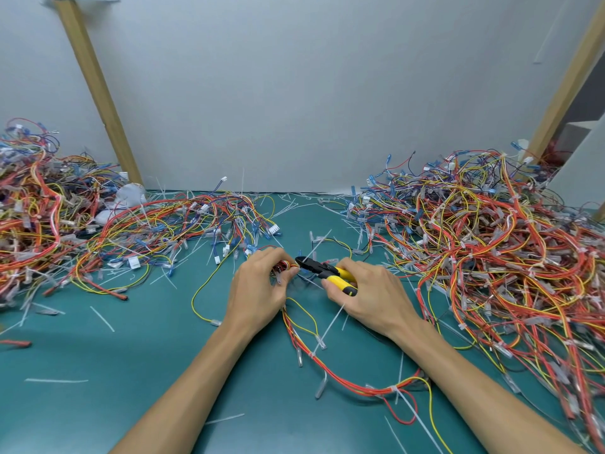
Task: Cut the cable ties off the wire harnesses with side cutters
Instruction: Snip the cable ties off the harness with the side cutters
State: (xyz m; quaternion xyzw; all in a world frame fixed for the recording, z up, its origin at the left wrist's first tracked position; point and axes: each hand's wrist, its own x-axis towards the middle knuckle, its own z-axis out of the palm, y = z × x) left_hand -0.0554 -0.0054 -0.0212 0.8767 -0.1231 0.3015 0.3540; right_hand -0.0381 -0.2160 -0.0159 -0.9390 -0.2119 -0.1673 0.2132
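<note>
My left hand (262, 283) grips a bundle of red, orange and yellow wires, one wire harness (330, 371), which loops down over the green mat between my forearms. My right hand (370, 296) grips the yellow handles of the side cutters (322, 270). Their black jaws point left and sit at the bundle just beside my left fingertips, where a white cable tie (311, 253) sticks up. Two more white ties (394, 388) are still wrapped round the harness lower down.
A large heap of harnesses (491, 244) fills the right side of the green mat (131, 371). Another heap (82, 224) spreads across the left and back. Cut white tie pieces (101, 317) lie scattered on the mat. A grey wall and two wooden posts (98, 90) stand behind.
</note>
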